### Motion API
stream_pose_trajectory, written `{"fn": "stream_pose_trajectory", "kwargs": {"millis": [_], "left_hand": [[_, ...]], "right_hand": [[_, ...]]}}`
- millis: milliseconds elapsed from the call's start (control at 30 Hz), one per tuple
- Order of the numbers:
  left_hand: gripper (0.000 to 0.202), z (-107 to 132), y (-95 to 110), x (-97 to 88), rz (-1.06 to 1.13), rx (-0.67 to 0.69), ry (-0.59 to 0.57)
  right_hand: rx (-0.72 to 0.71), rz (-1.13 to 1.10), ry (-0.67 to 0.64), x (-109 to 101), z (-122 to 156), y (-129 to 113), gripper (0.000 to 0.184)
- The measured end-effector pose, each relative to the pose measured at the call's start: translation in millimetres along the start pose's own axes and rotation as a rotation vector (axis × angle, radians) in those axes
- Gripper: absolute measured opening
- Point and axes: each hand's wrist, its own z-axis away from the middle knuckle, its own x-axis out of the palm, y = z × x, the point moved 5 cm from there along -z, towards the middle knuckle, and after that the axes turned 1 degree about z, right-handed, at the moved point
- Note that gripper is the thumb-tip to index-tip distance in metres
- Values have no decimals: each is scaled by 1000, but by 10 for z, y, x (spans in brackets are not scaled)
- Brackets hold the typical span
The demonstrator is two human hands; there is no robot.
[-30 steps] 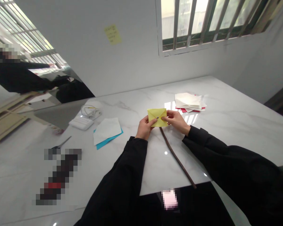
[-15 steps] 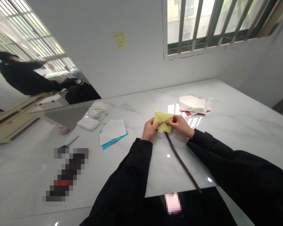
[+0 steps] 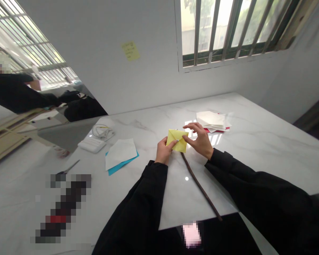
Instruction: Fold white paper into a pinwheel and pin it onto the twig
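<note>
A small folded yellow paper point(image 3: 178, 143) with a tiny metal pin at its middle is pinched by my left hand point(image 3: 163, 151) at its left corner, just above the white marble table point(image 3: 255, 148). My right hand point(image 3: 199, 140) hovers at the paper's right edge with its fingers apart; the thumb touches the paper. A thin dark stick point(image 3: 199, 187) runs from under the paper toward the table's near edge.
A stack of white and red papers point(image 3: 213, 120) lies beyond my right hand. White and blue sheets point(image 3: 121, 153) lie to the left, with a white block point(image 3: 91, 144), a coiled cable point(image 3: 102, 131) and scissors point(image 3: 69, 167). Another person point(image 3: 13, 92) stands far left.
My right hand has let go of its pinch on the yellow paper and spread its fingers. The paper has tilted slightly; my left hand keeps its hold.
</note>
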Motion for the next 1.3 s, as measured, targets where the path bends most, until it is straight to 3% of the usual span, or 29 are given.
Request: {"fn": "stream_pose_trajectory", "kwargs": {"millis": [67,133,433,667,900,1000,1100,1200,1300], "left_hand": [[44,6,15,8,-7,3,-5],[44,15,37,19,-8,11,-14],[48,31,74,15,-31,44,3],[45,40,66,23,-56,49,2],[45,15,39,-27,-75,52,76],[43,3,76,-103,-25,41,163],[38,-4,132,-186,59,2,235],[37,-5,172,-219,149,-50,236],[52,-7,181,-198,209,-94,195]], "right_hand": [[-84,49,-23,11,-6,-52,16],[-126,67,-80,56,0,-51,11],[-118,65,-170,178,48,7,13],[-129,81,-131,191,78,-46,5],[-128,78,-98,110,9,-88,5],[-41,87,-53,15,-32,23,6],[64,149,-115,41,-34,252,7],[130,219,-204,183,-40,481,7],[130,236,-189,286,-98,569,14]]}}
